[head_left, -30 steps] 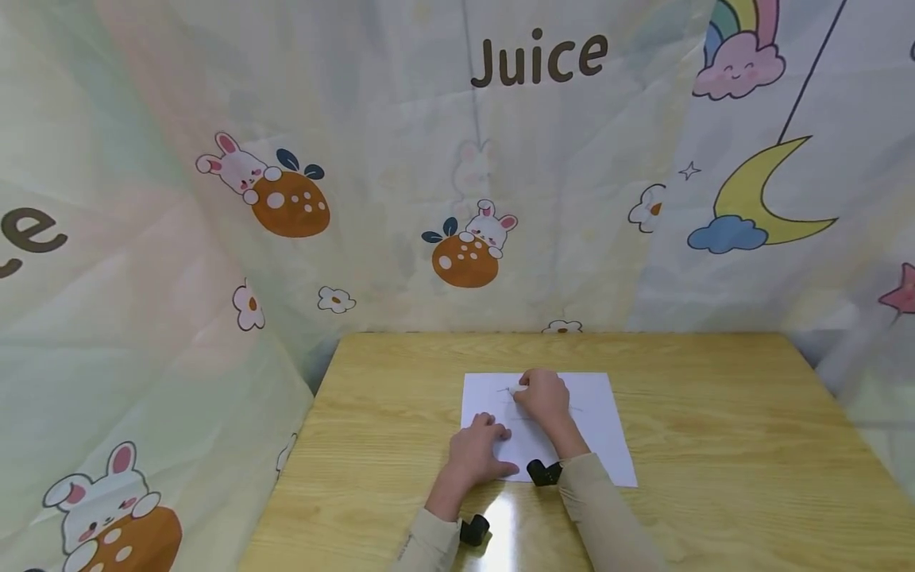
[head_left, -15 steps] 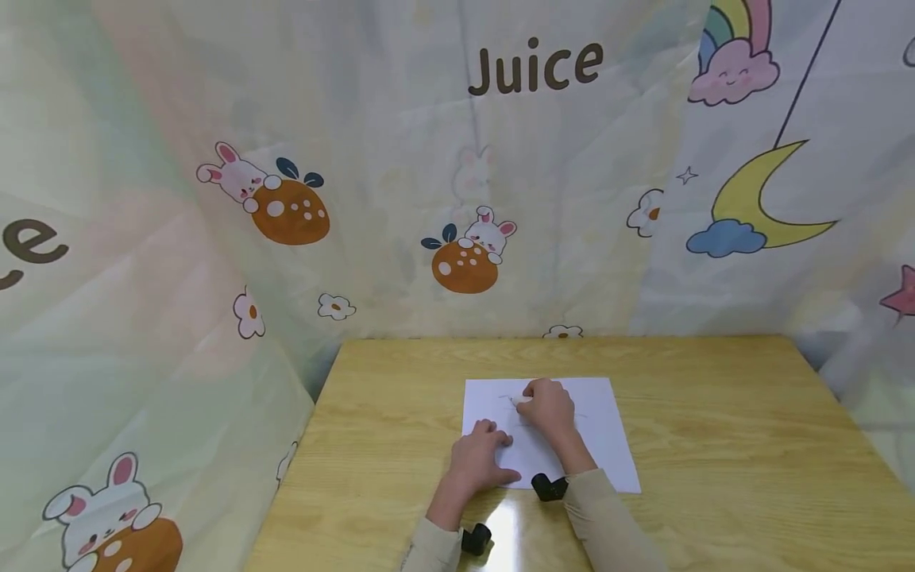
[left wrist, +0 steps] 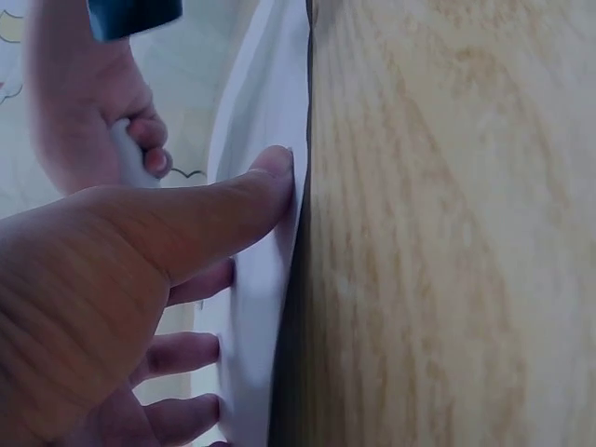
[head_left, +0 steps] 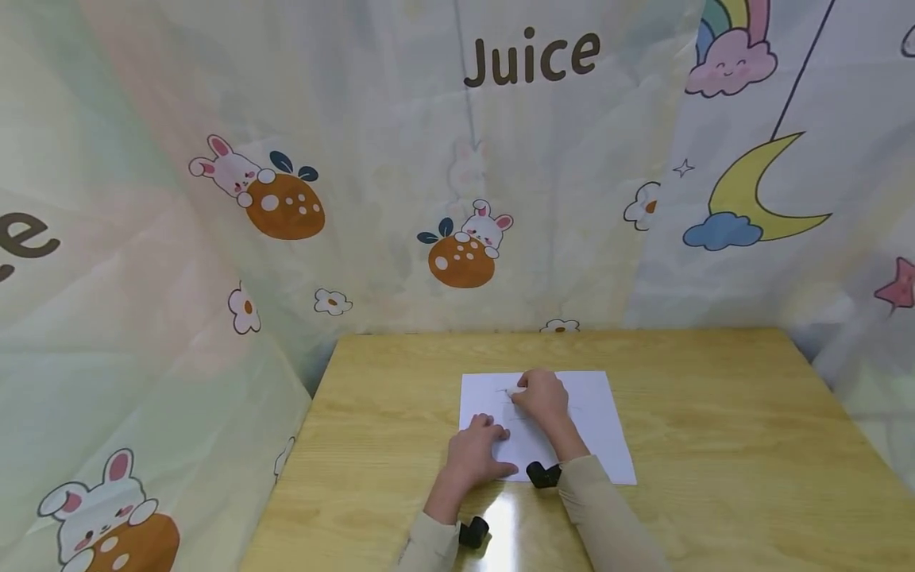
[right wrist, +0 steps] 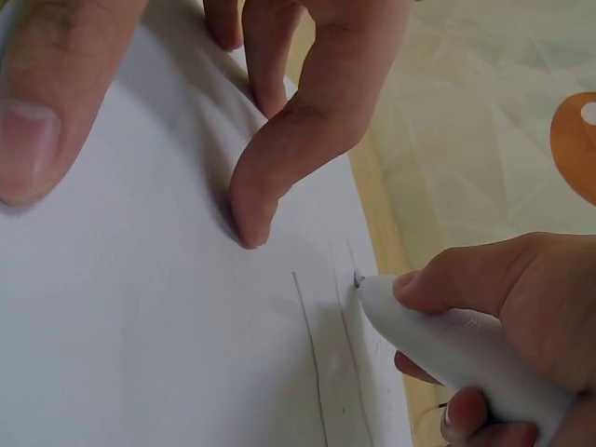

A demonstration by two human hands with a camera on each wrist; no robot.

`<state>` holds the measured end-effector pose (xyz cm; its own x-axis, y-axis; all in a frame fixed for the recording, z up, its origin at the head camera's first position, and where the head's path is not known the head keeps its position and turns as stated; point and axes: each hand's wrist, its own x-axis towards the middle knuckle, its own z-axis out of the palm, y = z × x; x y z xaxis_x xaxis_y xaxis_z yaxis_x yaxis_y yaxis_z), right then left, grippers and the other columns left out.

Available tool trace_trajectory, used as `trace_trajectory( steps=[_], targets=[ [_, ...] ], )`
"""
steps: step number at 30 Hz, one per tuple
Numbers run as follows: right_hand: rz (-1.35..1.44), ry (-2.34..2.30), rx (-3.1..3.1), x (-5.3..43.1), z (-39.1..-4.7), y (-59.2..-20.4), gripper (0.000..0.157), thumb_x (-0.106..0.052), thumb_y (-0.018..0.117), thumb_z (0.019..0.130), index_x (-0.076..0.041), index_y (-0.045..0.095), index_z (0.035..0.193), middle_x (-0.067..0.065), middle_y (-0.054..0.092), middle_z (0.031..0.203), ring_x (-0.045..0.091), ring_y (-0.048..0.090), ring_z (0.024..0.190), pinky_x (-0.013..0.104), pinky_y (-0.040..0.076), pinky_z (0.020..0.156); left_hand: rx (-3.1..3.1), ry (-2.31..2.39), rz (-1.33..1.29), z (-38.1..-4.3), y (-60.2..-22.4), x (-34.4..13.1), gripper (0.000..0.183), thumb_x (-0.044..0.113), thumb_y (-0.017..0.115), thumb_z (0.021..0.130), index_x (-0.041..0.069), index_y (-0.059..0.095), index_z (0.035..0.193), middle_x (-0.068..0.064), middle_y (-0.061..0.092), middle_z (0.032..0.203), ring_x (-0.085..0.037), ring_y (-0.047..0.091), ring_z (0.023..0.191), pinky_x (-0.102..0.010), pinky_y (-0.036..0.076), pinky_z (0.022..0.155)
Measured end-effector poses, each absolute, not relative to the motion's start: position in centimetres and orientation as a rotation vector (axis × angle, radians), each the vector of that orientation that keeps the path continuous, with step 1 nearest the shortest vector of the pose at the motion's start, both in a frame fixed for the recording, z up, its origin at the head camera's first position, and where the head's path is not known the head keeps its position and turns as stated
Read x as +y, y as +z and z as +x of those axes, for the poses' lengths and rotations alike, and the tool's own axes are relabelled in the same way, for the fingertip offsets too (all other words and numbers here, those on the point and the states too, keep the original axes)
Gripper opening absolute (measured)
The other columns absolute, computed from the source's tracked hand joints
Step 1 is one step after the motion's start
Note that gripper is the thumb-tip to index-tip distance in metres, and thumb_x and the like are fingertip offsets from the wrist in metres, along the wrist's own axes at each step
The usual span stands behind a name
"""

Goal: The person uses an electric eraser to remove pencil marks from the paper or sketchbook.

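Observation:
A white sheet of paper point(head_left: 600, 445) lies on the wooden table with a few thin, dark lines across its far half. My right hand point(head_left: 545, 397) grips a thick white pen-shaped tool point(right wrist: 438, 340), thumb along its side and fingers curled beneath. Its small dark tip meets the paper beside the far edge, at the end of one line. My left hand point(head_left: 475, 451) rests on the near left part of the sheet, fingers spread, fingertips pressing down. In the left wrist view, the left thumb point(left wrist: 223, 209) lies along the near edge of the paper.
Each wrist carries a black camera mount, the left one point(head_left: 473, 531) close over the table and the right one point(head_left: 543, 474) above the paper's near edge. The wooden table point(head_left: 729, 445) ends at a patterned cloth backdrop point(head_left: 386, 159) behind and on both sides.
The head view tilts slightly and returns. The right hand with the tool shifts a little nearer, then back toward the far edge of the paper. The left hand stays in place.

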<state>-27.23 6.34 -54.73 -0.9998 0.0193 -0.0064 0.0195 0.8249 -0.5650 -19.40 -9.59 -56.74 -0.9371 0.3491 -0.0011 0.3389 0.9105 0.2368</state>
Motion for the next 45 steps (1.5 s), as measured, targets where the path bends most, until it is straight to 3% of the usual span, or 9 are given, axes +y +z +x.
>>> trace_trajectory(
  steps=[30, 45],
  targets=[
    [0.034, -0.931, 3.025, 6.0, -27.5, -54.4, 0.019, -0.020, 0.079, 0.076, -0.006, 0.075, 0.087, 0.007, 0.070, 0.084, 0.024, 0.064, 0.071, 0.043, 0.053, 0.063, 3.066, 0.363, 0.565, -19.7, -57.1, -9.4, 0.054, 0.057, 0.081, 0.068, 0.026, 0.071, 0.111, -0.006, 0.058, 0.124, -0.022, 0.055, 0.109, -0.038, 0.051, 0.067],
    [0.062, -0.922, 3.007, 6.0, -27.6, -54.8, 0.023, -0.021, 0.079, 0.076, -0.005, 0.075, 0.091, 0.008, 0.071, 0.088, 0.028, 0.065, 0.075, 0.045, 0.053, 0.066, 3.101, 0.520, 0.506, -19.3, -58.0, -10.2, 0.056, 0.058, 0.084, 0.063, 0.022, 0.072, 0.103, -0.001, 0.058, 0.123, -0.022, 0.063, 0.095, -0.036, 0.050, 0.068]
  ],
)
